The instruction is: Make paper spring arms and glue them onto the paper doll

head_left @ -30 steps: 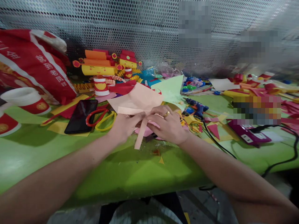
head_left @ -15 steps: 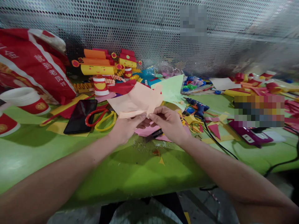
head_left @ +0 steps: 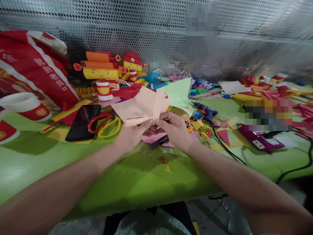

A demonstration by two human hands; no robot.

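Note:
Peach paper strips (head_left: pixel 139 121) are pinched between both hands over the middle of the green table (head_left: pixel 137 186). One strip points left and another stands up, meeting at my fingertips. My left hand (head_left: pixel 133 133) is closed on the left-pointing strip. Closed as well, my right hand (head_left: pixel 174 127) grips the strips where they meet. Behind them lies a larger peach sheet (head_left: pixel 137 102), beside a light green sheet (head_left: pixel 177 94). Red and yellow scissors (head_left: pixel 109 125) rest left of my left hand.
Left are a black phone (head_left: pixel 83 122), a paper cup (head_left: pixel 26 106) and a red bag (head_left: pixel 36 65). Paper figures (head_left: pixel 100 72) stand behind. Right are a glue gun (head_left: pixel 206 112) with a black cable, paper scraps (head_left: pixel 200 125) and a purple device (head_left: pixel 260 140).
The upright strip has swung left, from a rightward lean to nearly vertical above my fingertips. Both hands keep their grip, and the whole view has shifted slightly.

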